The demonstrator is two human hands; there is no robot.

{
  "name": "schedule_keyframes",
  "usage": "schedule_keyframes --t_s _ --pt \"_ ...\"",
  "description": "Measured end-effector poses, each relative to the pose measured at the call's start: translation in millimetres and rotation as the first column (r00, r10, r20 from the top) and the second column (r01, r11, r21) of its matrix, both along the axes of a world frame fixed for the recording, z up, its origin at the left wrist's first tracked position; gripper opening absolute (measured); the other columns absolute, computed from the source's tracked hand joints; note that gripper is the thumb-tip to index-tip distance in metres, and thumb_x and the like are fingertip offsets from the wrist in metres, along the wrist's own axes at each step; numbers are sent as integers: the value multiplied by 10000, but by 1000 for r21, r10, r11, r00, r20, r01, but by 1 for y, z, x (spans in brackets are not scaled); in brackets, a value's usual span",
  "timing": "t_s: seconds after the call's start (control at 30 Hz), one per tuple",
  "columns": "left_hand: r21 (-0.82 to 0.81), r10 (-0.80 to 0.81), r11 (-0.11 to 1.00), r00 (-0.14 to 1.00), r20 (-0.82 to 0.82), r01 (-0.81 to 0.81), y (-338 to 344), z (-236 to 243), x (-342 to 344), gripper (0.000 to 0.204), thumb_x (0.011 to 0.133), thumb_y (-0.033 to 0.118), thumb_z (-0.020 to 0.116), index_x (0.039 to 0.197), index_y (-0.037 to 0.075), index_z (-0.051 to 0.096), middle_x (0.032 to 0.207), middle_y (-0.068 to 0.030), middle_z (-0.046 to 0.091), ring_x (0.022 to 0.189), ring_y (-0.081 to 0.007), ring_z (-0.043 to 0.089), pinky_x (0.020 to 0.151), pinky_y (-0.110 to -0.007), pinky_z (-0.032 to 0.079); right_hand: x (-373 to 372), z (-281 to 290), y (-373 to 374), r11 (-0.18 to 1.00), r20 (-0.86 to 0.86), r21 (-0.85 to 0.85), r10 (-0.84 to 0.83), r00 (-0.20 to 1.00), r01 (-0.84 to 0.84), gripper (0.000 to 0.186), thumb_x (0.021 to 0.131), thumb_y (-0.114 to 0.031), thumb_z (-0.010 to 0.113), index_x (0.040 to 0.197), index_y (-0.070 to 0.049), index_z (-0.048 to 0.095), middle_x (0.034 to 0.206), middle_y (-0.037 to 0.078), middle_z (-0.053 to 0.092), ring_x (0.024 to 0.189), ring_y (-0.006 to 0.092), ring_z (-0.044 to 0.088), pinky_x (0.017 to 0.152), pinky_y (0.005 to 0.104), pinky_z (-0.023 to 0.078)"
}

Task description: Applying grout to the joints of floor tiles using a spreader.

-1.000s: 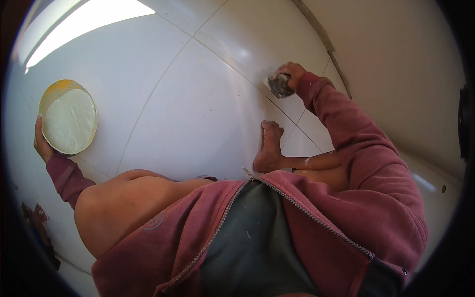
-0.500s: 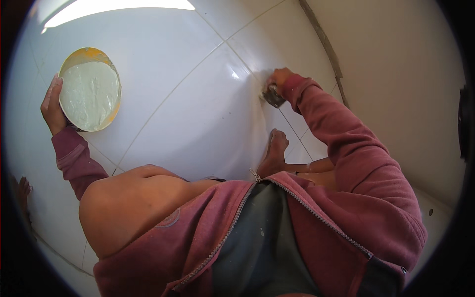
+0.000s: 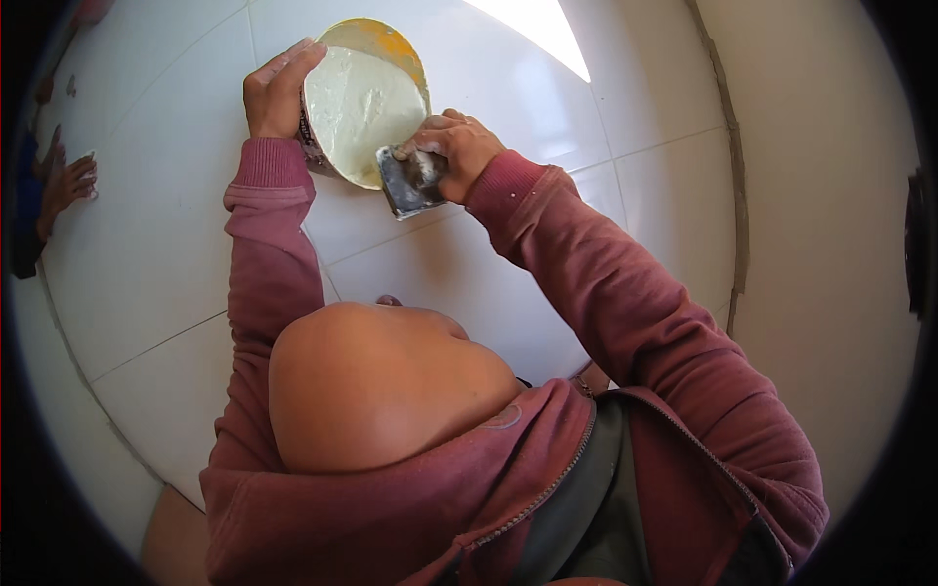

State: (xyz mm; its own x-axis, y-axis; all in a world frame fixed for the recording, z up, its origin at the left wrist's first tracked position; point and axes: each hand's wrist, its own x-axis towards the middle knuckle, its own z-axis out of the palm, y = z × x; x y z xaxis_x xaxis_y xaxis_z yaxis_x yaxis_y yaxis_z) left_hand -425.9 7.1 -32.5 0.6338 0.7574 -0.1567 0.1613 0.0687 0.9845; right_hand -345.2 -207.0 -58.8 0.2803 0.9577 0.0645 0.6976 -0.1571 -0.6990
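Note:
My left hand (image 3: 278, 93) grips the side of a round tub, its thumb and fingers at the left rim. The tub (image 3: 396, 44) is tilted toward me and its inner wall is smeared yellow. Pale, whitish-green paste (image 3: 357, 107) fills much of it. My right hand (image 3: 461, 146) is closed round a scraper with a flat, dark, paste-smeared blade (image 3: 405, 193). The blade lies against the tub's near right rim. White paste marks the right fingers.
Large glossy white tiles (image 3: 156, 244) with thin joints cover the floor. A plain wall (image 3: 821, 195) rises on the right, with a rough grey gap along its foot. Another person's hand (image 3: 68, 184) is at the far left. My bent knee (image 3: 362, 381) is close below the tub.
My right hand has lifted the scraper from the floor near the wall to the tub's rim. The tub has moved right in the picture, and the view has turned left.

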Motion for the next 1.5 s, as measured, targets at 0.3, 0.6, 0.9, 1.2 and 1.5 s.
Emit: schedule_keyframes --t_s 0.3,0.6,0.9,1.2,1.5 --pt "-162 -15 986 997 74 27 9 -31 -16 480 710 206 670 1075 -83 551 914 -141 623 778 -162 598 717 -239 477 30 11 -38 971 -576 -165 -238 782 174 516 541 -52 409 1040 8 523 807 155 577 745 222 558 693 276 446" --pt "-69 -81 994 996 25 82 -1 -11 -8 490 714 215 673 1086 -78 548 883 -123 631 758 -137 598 689 -217 470 50 33 40 899 -72 -438 -39 997 4 346 681 -142 438 955 26 567 802 207 607 700 309 575 715 375 450" --pt "126 -124 981 977 -172 146 -19 13 2 588 689 267 692 1112 -101 516 875 -141 635 743 -137 604 693 -214 469 48 -13 36 796 -609 -596 -367 703 -101 127 651 -67 471 549 -19 528 534 21 487 509 104 477 493 266 398" --pt "131 -204 970 979 -20 205 -24 10 14 475 752 228 650 1098 -80 539 923 -104 623 751 -139 572 713 -236 453 93 24 -152 930 -944 -325 -329 -9 172 167 577 28 537 736 -9 571 658 52 574 581 138 572 470 282 466" --pt "-351 -648 752 723 -239 558 2 18 36 632 839 476 357 1285 28 357 1245 -155 457 1108 -265 487 932 -369 403 -9 87 -483 392 -325 -652 -918 228 649 527 498 60 444 999 -75 535 815 21 562 694 101 522 594 236 438"
